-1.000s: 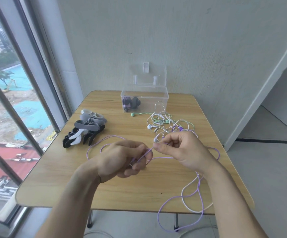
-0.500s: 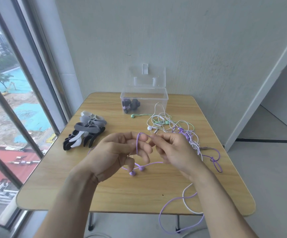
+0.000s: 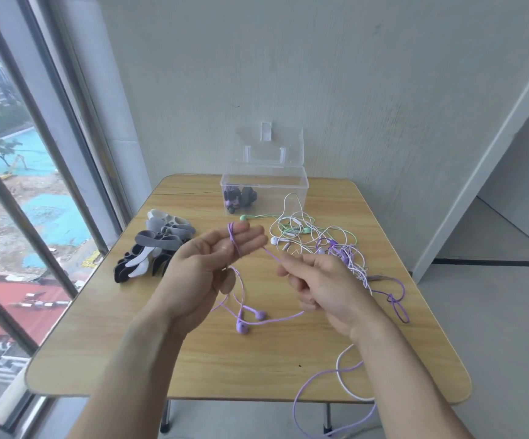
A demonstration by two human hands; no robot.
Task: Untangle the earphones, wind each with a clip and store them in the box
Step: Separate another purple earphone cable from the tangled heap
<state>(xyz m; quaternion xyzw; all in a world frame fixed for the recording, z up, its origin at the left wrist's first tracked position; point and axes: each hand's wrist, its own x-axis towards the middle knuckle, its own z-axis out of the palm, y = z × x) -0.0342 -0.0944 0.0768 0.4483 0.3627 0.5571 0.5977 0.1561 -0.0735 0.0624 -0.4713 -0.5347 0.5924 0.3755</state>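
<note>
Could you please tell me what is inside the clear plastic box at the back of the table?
The clear box, lid open, holds a dark and purple bundle at its left end, apparently earphones already wound. The clip itself cannot be made out.

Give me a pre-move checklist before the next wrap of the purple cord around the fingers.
1. Purple cord looped over the left hand fingers: ok.
2. Right hand pinching the feed end: ok.
3. Purple earbuds free, lying on the table: ok.
4. Trailing cord clear of the tangled earphones: not ok, it runs off the table edge and a knot shows at the right.
5. Clips within reach: ok.
6. Clear box open: ok.
</note>
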